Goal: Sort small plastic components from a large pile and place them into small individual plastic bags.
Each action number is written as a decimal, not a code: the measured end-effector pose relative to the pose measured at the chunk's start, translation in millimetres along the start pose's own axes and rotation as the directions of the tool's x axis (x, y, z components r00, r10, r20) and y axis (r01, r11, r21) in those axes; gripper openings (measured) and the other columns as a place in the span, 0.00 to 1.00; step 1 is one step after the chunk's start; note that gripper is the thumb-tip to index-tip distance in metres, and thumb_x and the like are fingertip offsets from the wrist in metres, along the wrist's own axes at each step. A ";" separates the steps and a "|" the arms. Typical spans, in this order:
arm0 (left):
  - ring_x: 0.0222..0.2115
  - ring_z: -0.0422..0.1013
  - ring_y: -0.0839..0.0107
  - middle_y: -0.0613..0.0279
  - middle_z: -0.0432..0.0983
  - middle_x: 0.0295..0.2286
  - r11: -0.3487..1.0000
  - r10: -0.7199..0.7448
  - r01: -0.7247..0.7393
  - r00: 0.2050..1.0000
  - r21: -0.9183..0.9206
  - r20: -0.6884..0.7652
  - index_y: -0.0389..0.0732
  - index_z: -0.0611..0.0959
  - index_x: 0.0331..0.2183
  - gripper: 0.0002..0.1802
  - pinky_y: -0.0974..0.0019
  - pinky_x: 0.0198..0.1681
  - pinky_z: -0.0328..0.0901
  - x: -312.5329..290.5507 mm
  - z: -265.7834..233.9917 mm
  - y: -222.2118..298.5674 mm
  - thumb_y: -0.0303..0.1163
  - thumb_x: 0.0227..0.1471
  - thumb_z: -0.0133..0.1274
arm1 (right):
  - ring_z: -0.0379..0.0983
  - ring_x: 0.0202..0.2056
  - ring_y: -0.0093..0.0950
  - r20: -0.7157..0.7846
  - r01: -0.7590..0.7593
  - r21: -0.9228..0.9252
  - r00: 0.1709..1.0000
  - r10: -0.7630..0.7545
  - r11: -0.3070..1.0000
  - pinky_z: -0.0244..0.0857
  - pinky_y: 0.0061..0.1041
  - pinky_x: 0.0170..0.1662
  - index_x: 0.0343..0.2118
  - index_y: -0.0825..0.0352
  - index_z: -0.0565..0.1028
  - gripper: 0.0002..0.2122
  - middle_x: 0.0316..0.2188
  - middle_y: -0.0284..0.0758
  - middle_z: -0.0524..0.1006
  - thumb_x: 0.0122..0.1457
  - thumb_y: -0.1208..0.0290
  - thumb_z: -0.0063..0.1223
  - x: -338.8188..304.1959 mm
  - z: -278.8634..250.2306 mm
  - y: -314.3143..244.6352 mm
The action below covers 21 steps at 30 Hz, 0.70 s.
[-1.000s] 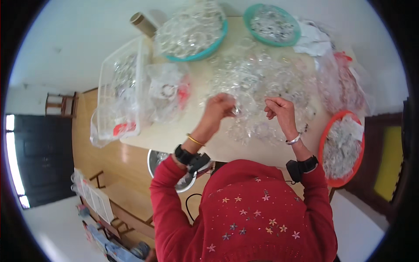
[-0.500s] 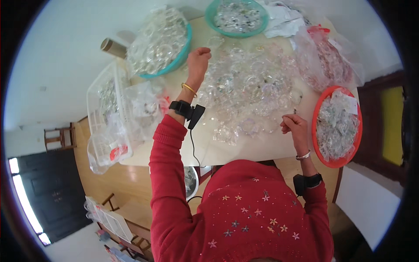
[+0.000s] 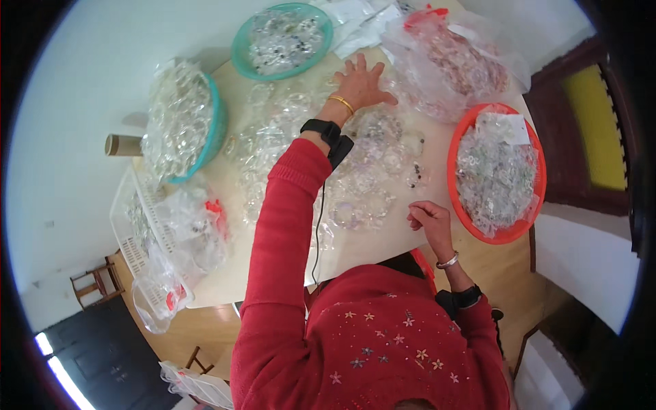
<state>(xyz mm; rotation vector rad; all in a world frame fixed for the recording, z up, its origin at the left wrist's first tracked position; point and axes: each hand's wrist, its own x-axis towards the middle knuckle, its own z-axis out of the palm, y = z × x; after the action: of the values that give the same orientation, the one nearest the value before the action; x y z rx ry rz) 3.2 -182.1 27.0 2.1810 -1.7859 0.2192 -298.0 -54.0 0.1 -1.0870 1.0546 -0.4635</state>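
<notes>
Head view shows our right hand [image 3: 430, 222] nearest, fingers curled; we can't tell if it holds anything. Beside it, a hard red bowl [image 3: 502, 238] is full of crinkly bags [image 3: 495, 181]. Many shiny, clear bags [image 3: 362, 201] lie loose on the smooth table [image 3: 389, 242], not in any bowl. Our left hand [image 3: 360, 83] spreads its fingers over their far side. Beyond, a round green bowl [image 3: 240, 55] holds some too.

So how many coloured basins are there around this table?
3 in view: a teal one at the table's left, a green one along its far side, and a red one at its right. Any under the table could be hidden.
</notes>
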 end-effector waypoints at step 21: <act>0.23 0.68 0.81 0.69 0.74 0.22 0.285 -0.259 0.377 0.916 -0.881 0.308 0.35 0.80 0.27 0.05 0.75 0.26 0.61 -72.4 -75.7 -60.9 0.23 0.41 0.56 | 0.72 0.36 0.24 -0.045 0.258 0.110 0.966 -0.254 0.960 0.68 0.21 0.36 0.53 0.70 0.63 0.22 0.41 0.37 0.73 0.52 0.80 0.49 50.6 39.0 -11.7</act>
<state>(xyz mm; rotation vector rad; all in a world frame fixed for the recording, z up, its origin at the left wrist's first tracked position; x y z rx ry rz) 53.3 -79.3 66.8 1.5450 -0.9493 -0.8598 -238.6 -78.3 -10.0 -1.1209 0.9057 -0.7421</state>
